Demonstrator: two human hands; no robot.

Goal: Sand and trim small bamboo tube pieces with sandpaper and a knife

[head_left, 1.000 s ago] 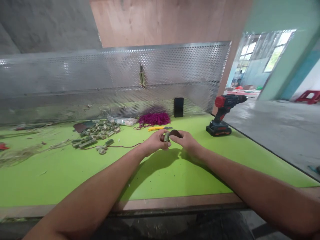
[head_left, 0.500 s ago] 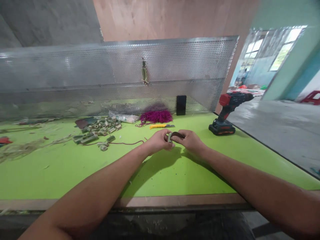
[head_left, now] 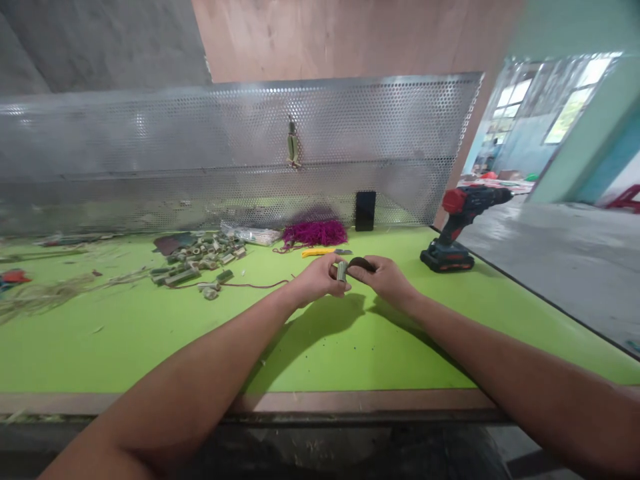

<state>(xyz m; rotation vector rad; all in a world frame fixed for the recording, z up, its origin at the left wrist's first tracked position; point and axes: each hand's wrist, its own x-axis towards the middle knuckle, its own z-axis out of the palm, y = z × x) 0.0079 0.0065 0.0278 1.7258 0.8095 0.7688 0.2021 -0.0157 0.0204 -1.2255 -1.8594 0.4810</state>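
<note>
Over the green surface, left hand pinches one bamboo tube, right hand one dark strip; one cordless drill sits around 2 o'clock.

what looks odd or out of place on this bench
A short bamboo piece hangs alone on the perforated metal sheet, apart from the cut bamboo pieces heaped on the green bench. Loose fibres also lie strewn across the bench's left end.
</note>
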